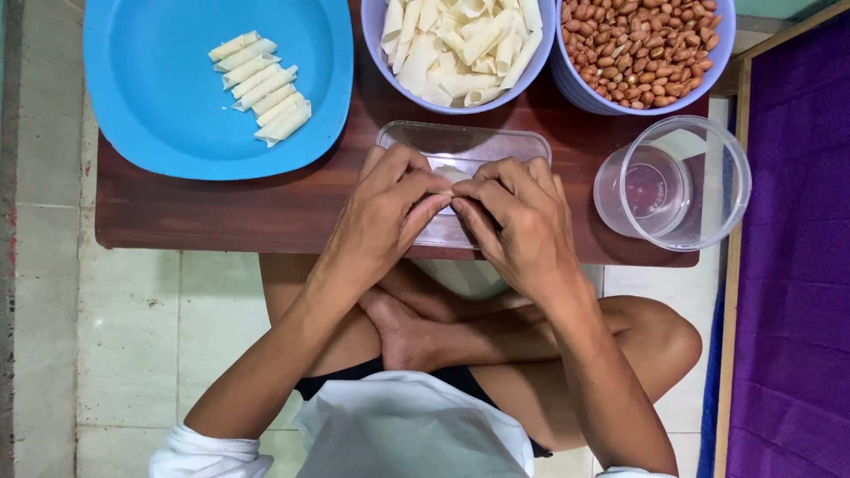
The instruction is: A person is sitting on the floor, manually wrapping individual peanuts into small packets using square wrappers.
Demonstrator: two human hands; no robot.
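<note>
A low dark-brown wooden desk (221, 212) carries a large round blue plastic plate (159, 106) with a row of small rolled pale dough wrappers (262, 87), a lilac bowl of loose pale wrapper strips (460, 44), a lilac bowl of brown peanuts (639, 44) and, at its right edge, a clear round plastic container (677, 181). At the front middle lies a clear rectangular plastic tray (465, 146), over which the left hand (390, 212) and right hand (518, 221) meet. Their fingertips pinch together on a small pale dough piece (452, 173), mostly hidden between both grips.
</note>
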